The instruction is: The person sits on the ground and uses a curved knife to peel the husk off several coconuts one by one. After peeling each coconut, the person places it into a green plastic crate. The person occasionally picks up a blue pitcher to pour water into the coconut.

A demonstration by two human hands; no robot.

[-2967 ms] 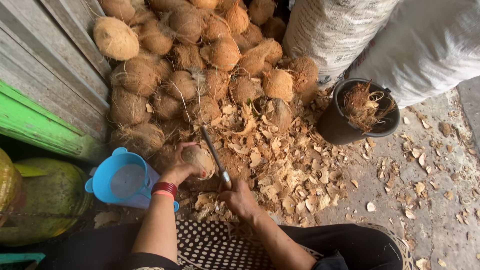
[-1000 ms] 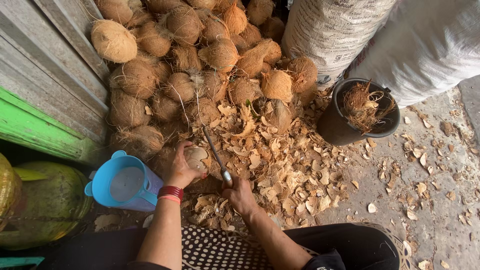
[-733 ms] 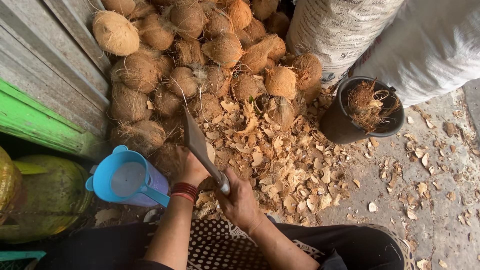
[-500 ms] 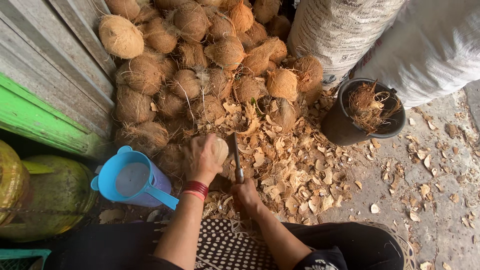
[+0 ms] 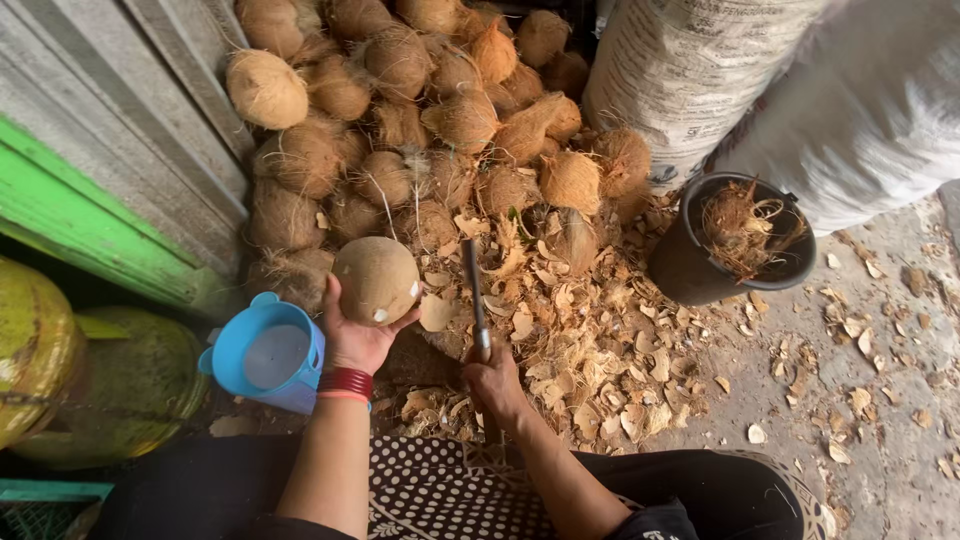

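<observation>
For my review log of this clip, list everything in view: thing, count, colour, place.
Peeled coconut: one, pale brown, in the left palm.
Knife: one, dark blade, upright in the right hand.
Husked coconuts: a pile, too many to count, brown and fibrous, top centre against the wall.
Husk chips: many, tan, scattered on the ground.
Jug: one, blue, beside the left wrist.
Bucket: one, black, holding fibre, right of the pile.
Sacks: two, white, top right.
Green board: one, left.
Yellow-green containers: two, lower left.
Left hand: red bangles on the wrist.
Right hand: grips the knife handle.
</observation>
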